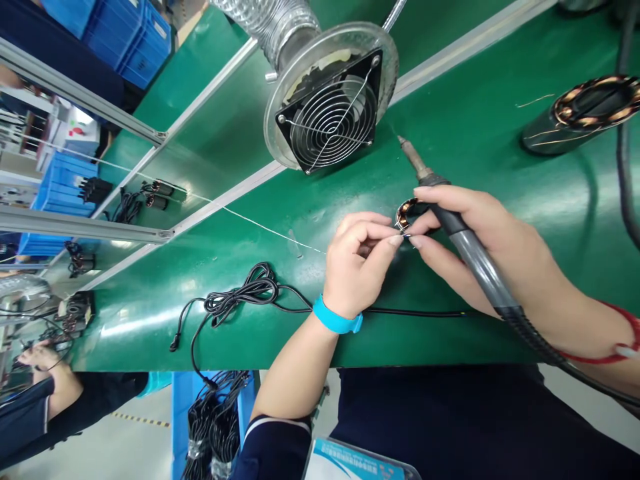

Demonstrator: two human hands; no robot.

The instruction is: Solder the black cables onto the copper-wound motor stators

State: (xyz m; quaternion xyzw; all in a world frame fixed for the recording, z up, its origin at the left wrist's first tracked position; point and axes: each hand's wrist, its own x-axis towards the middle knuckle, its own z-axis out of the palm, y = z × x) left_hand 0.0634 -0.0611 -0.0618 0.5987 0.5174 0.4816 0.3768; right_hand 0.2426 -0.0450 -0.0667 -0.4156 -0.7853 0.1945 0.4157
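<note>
My right hand [493,247] wraps round a soldering iron [467,250], its tip pointing up and away over the bench. The thumb and a finger of that hand also pinch close to a small copper-wound motor stator [404,212]. My left hand [357,263], with a blue wristband, is closed in a pinch on a thin wire lead [404,234] at the stator's near edge. Fingers hide most of the stator's lower part. From the upper left, a thin pale strand [270,229] runs to my left hand and vanishes behind it.
Beyond my hands hangs a fume extractor fan [333,127]. Another stator [563,127] stands at the right. A coiled black cable [245,293] lies left of my hands. Below the bench edge, a blue crate [179,413] holds cable bundles. A co-worker's hand [40,357] shows far left.
</note>
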